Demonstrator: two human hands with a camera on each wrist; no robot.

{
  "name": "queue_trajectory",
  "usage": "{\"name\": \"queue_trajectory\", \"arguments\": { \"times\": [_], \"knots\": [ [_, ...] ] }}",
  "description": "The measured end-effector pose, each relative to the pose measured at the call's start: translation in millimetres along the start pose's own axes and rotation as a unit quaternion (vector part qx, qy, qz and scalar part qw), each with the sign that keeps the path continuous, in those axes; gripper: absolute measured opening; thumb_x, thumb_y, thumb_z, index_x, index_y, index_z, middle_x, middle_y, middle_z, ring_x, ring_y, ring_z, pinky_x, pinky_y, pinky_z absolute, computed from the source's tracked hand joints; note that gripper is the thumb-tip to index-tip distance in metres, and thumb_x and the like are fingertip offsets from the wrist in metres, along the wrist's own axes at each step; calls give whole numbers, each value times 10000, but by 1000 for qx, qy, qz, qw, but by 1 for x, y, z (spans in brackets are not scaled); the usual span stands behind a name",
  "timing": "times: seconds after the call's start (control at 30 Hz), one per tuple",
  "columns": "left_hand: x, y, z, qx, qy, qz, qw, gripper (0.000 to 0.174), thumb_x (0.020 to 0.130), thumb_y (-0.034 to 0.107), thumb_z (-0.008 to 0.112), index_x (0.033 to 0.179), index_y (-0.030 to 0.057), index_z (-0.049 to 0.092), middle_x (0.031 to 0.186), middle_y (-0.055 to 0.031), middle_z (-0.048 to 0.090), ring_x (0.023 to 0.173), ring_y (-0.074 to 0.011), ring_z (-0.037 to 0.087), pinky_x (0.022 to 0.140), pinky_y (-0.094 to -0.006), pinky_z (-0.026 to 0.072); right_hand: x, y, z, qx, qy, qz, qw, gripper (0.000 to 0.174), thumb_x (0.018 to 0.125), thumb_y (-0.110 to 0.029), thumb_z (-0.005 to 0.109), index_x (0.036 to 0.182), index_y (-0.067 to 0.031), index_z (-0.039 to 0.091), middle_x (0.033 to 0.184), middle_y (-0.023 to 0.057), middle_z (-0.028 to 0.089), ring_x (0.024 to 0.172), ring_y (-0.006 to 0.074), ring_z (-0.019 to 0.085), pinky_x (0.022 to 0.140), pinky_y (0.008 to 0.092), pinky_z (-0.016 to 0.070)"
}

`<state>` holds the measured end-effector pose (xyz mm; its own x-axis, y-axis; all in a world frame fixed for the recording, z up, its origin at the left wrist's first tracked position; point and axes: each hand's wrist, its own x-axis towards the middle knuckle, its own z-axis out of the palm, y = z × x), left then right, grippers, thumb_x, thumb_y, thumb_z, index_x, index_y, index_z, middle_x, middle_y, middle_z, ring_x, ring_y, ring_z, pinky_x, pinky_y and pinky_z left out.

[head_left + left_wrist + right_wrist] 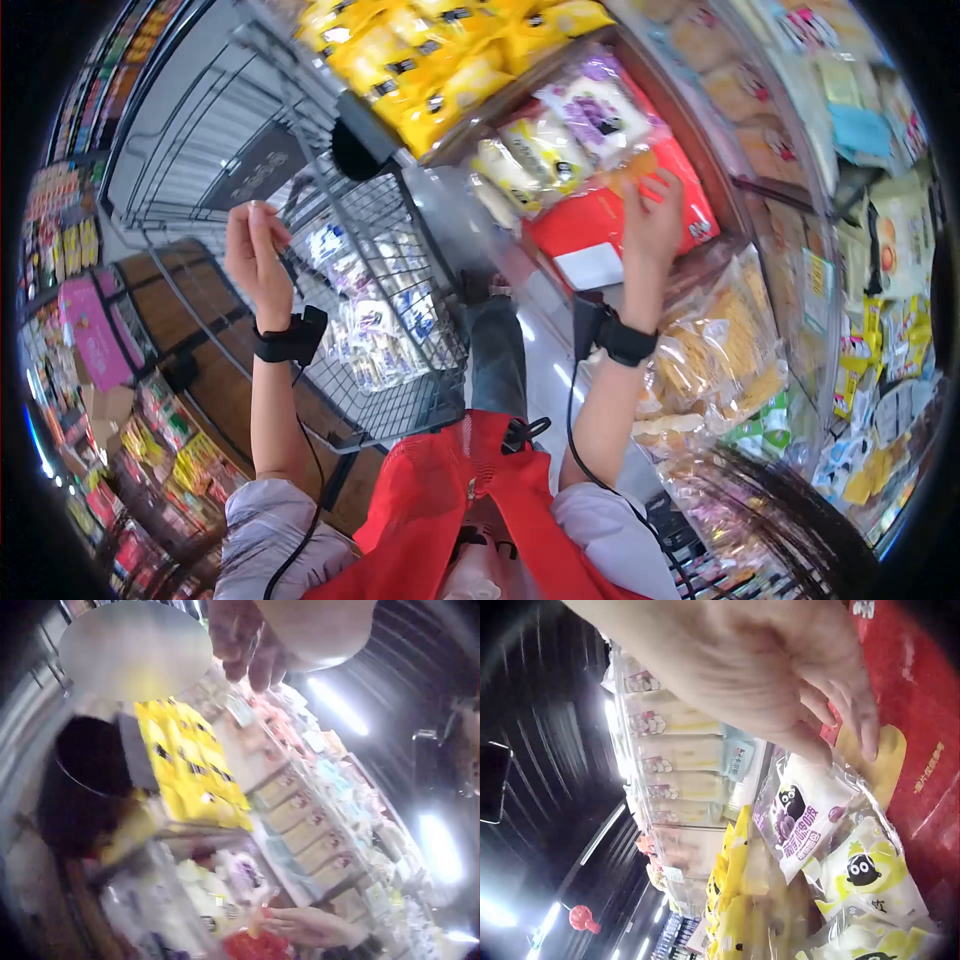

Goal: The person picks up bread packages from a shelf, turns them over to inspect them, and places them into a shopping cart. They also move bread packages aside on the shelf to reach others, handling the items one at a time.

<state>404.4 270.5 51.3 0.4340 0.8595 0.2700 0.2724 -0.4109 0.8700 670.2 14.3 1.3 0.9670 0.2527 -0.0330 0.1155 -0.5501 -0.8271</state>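
Observation:
The right hand (652,215) reaches over a red package (580,232) in a shelf bin. In the right wrist view, the right hand (780,682) has its thumb by a clear bag edge beside a purple-and-white packet (806,814), its fingertips over the package's yellow print; whether they touch is unclear. Yellow-and-white packets (866,870) lie alongside. Raised beside the cart (258,165), the left hand (262,255) has loosely bent fingers and no visible object. The left wrist view shows the left hand (251,645) at the top, partly cut off.
Packets in blue, white and purple (375,310) fill the cart's lower part. Yellow bags (440,60) stand beyond the bin. Clear bags of tan food (715,350) lie nearer the body, with packed shelves (895,240) at the right and a brown stand (195,340) at left.

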Motion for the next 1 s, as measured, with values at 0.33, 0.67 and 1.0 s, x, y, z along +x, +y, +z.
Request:
{"name": "queue_trajectory", "arguments": {
  "times": [0.33,0.67,1.0],
  "knots": [
    [-137,-312,-117,-21,-104,-420,901,239,895,211,545,928,-22,588,693,-29,580,589,-105,540,501,-251,416,-100,-56,20,7,-67,-35,997,195,871,-1,518,1056,-4,579,1044,95,599,913,180,593,783,307,466],
    [-133,-482,-92,162,-51,-539,825,453,860,464,558,911,30,676,884,-262,639,822,-369,630,696,-426,465,-148,-40,47,-24,-105,-56,993,152,868,76,494,988,21,570,968,83,552,855,154,548,781,271,455],
    [-100,-388,-95,-105,162,-313,930,162,914,185,585,876,86,462,802,-12,499,720,-104,500,671,-273,471,-155,-70,62,-22,-180,-109,977,169,828,54,555,988,12,587,1038,122,569,914,212,563,795,286,468]
  ]
}}
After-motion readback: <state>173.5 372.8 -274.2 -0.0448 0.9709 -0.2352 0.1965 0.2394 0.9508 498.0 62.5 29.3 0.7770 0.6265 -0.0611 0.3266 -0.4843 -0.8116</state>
